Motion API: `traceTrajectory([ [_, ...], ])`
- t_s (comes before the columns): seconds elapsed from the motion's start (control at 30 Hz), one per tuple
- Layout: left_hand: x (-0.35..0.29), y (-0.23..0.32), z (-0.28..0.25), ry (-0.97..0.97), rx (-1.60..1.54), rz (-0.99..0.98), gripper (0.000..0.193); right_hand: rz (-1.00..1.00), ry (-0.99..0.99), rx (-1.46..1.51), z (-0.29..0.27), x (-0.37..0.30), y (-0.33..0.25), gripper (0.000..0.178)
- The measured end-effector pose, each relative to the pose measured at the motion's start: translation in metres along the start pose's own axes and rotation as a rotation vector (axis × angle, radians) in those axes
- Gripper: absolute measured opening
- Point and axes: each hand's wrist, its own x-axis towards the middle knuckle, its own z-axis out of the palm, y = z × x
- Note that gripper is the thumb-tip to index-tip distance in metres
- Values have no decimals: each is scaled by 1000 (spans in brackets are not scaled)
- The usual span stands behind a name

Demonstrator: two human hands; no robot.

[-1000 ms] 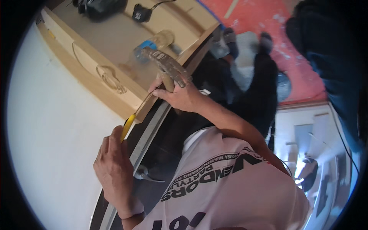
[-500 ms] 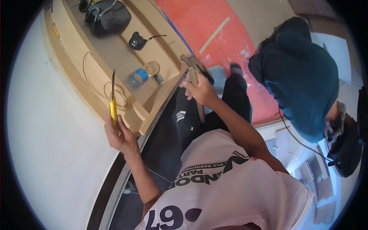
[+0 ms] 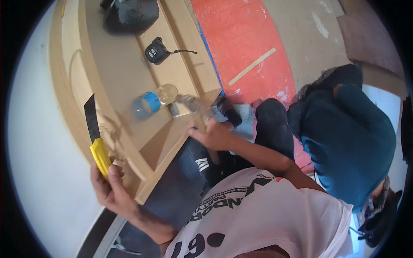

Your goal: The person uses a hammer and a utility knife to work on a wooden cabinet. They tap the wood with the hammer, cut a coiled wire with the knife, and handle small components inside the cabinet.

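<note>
1. Red floor (image 3: 245, 36) is visible at the far side, right of the wooden frame (image 3: 95, 81).
2. Left hand (image 3: 111, 189) has its fingers closed around the yellow knife (image 3: 100, 157), above the frame's left edge; the dark blade (image 3: 91, 119) points far.
3. Right hand (image 3: 214, 136) grips the blurred hammer (image 3: 195, 106), near the clear bottle (image 3: 150, 103).
4. Tape measure (image 3: 156, 51) lies inside the frame, farther than the bottle.

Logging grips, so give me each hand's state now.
Left hand: closed, holding the yellow-handled knife, blade up.
Right hand: closed, holding the hammer, blurred.
</note>
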Motion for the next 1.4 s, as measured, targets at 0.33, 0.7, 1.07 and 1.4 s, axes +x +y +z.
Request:
traceTrajectory([
  [0.33,-3,-11,-5,14,204,175,39,-234,-237,89,8,18,38,23],
  [0.7,24,-42,-21,-68,18,456,41,-478,-279,-121,3,19,22,16],
  [1.07,8,4,-2,-1,-12,230,29,-327,-224,391,18,19,54,14],
  [1.4,10,1,-4,94,-64,288,23,-458,-148,227,14,25,51,15],
])
